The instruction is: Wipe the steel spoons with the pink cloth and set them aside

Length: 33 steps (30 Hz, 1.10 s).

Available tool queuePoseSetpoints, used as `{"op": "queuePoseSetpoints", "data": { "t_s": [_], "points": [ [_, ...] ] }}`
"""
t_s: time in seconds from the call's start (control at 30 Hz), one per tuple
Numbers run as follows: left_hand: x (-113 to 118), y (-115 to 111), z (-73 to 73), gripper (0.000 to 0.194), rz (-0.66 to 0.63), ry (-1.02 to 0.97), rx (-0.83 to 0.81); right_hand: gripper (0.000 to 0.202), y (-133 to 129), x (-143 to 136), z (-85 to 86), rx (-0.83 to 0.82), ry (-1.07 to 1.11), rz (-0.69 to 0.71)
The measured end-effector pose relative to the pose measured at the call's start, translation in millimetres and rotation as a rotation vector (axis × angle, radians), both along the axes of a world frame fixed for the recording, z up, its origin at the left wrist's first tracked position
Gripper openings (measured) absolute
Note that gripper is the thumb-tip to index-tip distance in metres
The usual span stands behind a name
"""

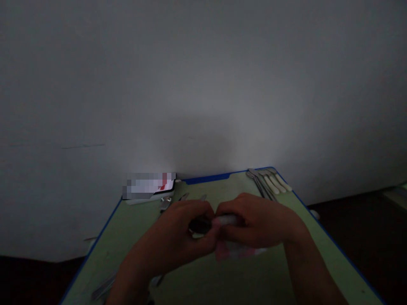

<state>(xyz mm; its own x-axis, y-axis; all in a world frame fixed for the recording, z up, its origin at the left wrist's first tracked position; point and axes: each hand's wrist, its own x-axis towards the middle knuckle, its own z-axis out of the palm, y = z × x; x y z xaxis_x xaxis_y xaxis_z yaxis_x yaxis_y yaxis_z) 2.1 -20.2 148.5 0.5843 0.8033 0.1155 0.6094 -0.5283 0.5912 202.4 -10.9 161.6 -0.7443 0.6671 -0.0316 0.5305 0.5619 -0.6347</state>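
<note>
My left hand (pixel 187 226) is closed in a pinch over the middle of the table. A dark, shiny rounded piece that looks like the bowl of a spoon (pixel 199 225) shows inside its curled fingers; the rest of it is hidden. Right beside it, my right hand (pixel 254 220) is closed around a pink and white cloth (pixel 240 250), part of which hangs below the fingers. The fingertips of both hands meet at the cloth, against the spoon's end. Beyond my left hand, a metal spoon (pixel 165 203) lies on the table, partly covered by the hand.
On the green, blue-edged table (pixel 311 262), metal cutlery (pixel 262 184) and white-handled cutlery (pixel 276 184) lie at the far right. A lit tablet or phone (pixel 149 187) stands at the far left. More metal cutlery (pixel 103 289) lies near my left forearm. Behind is a wall (pixel 203 84).
</note>
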Motion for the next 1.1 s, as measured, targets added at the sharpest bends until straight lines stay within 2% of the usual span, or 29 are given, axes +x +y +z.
{"op": "queuePoseSetpoints", "data": {
  "t_s": [0.57, 0.87, 1.1],
  "points": [
    [1.6, -0.8, -2.3, 0.014, 0.008, 0.036, -0.006, 0.032, 2.7, 3.4, -1.4, -0.028, -0.043, 0.011],
    [3.0, -1.1, 0.2, 0.015, 0.005, 0.017, -0.038, 0.030, 2.9, 3.3, -1.0, -0.013, -0.033, 0.006],
    [4.1, -2.6, 0.2, 0.015, 0.026, 0.038, 0.005, 0.033, 2.7, 4.5, -0.7, -0.036, -0.030, 0.013]
  ]
}}
